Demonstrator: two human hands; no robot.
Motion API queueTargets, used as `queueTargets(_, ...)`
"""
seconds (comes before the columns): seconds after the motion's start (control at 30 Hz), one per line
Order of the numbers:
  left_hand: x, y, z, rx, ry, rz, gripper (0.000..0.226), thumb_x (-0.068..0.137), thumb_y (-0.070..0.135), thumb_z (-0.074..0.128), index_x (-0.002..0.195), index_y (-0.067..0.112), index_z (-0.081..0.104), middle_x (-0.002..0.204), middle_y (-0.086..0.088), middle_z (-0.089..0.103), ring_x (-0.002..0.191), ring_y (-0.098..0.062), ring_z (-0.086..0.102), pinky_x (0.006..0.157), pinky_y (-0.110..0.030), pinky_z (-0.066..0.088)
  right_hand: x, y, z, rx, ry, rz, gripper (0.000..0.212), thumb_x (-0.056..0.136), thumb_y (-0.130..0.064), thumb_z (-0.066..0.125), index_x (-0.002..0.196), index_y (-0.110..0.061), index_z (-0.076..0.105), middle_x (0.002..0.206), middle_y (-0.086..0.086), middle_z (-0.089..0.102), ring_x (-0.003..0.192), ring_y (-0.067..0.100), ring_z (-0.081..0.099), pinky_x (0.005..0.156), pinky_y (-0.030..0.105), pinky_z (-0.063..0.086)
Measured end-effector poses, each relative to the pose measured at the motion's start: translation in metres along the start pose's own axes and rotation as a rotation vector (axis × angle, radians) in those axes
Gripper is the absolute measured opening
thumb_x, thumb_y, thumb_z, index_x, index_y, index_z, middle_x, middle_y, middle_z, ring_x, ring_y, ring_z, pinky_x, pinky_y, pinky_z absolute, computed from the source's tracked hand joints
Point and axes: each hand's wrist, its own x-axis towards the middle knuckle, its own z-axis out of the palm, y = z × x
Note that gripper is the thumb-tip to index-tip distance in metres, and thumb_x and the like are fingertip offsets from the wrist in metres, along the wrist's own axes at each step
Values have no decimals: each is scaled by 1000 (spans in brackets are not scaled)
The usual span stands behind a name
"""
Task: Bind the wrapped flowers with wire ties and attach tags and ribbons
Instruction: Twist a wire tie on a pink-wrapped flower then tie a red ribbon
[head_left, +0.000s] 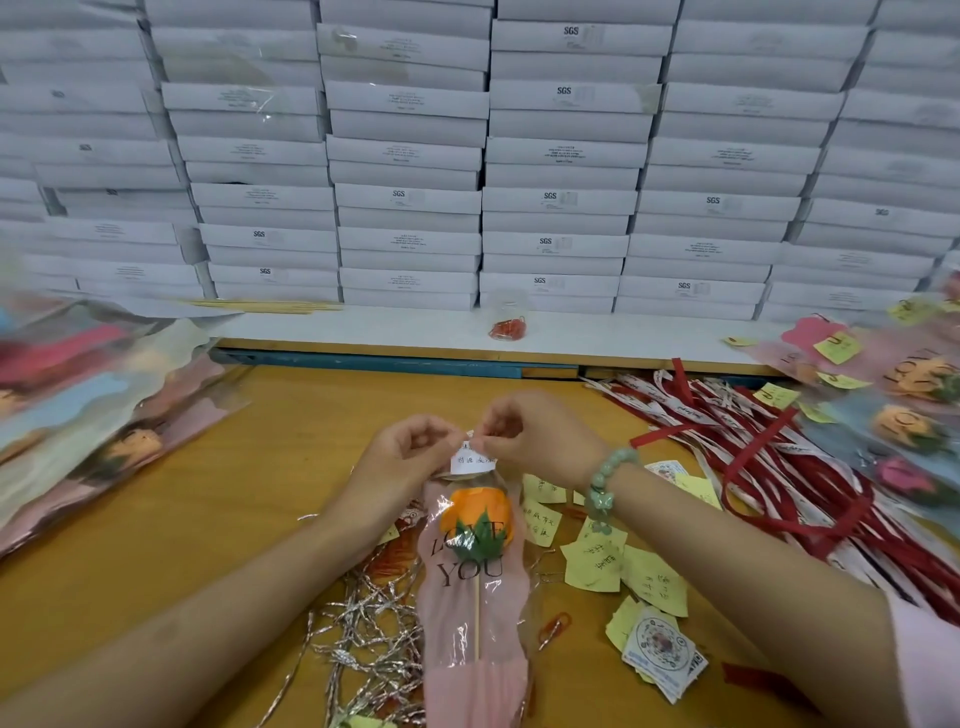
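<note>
- While both hands meet at the lower centre of the frame, the left hand and the right hand curl their fingers and pinch the top of a handwritten white tag; whether a clip or tie sits between the fingertips is hidden.
- The wrapped flower, an orange rose on a thin stick, lies in a pink and clear sleeve printed "LOVE YOU"; the tag sits at the sleeve's far end; its near end is cut off by the bottom edge.
- A small clear bag at upper centre, on the white ledge, holds red paper clips.
- Stacked white boxes fill the upper frame; all are closed, so their contents cannot be seen.
- Silver wire ties lie tangled on the wooden table, left of the sleeve and partly under it.
- Red and white ribbons spread across the right side; their print is too small to read.
- Yellow notes and round-patterned cards lie right of the sleeve, under the right forearm.
- More sleeved flowers are piled at the left edge, blurred; others with yellow notes lie at the right edge, cut off.
</note>
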Motion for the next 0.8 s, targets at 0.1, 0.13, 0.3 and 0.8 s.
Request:
queueTargets(0.1, 1, -2, -1, 0, 9, 9, 14, 85, 3, 70, 96, 11, 68, 86, -2, 69, 78, -10, 69, 69, -18, 55, 1, 1, 3, 45, 18, 12, 9, 90, -24, 67, 84, -18, 66, 82, -7, 65, 76, 6, 59, 66, 15, 45)
queueTargets(0.13, 1, -1, -1, -5, 11, 9, 16, 84, 2, 70, 97, 10, 67, 87, -2, 69, 79, -10, 69, 69, -18, 55, 1, 1, 4, 79, 8, 17, 9, 90, -23, 68, 83, -17, 65, 78, -8, 64, 71, 5, 58, 64, 15, 45)
queueTargets(0.3, 0, 0, 0, 4, 18, 36, 12, 86, 6, 70, 97, 13, 70, 90, -2, 74, 83, -10, 70, 71, -18, 55, 1, 5, 8, 234, 10, 63, 12, 86, -20, 72, 83, -16, 61, 78, -3, 62, 71, 9, 57, 68, 26, 48)
queueTargets(0.8, -1, 1, 0, 11, 15, 22, 14, 87, 2, 68, 96, 12, 71, 87, 8, 75, 81, -2, 69, 67, -13, 52, -98, -23, -61, -354, -411, -143, 6, 85, -35, 71, 86, -30, 69, 83, -18, 67, 78, -4, 58, 67, 12, 45)
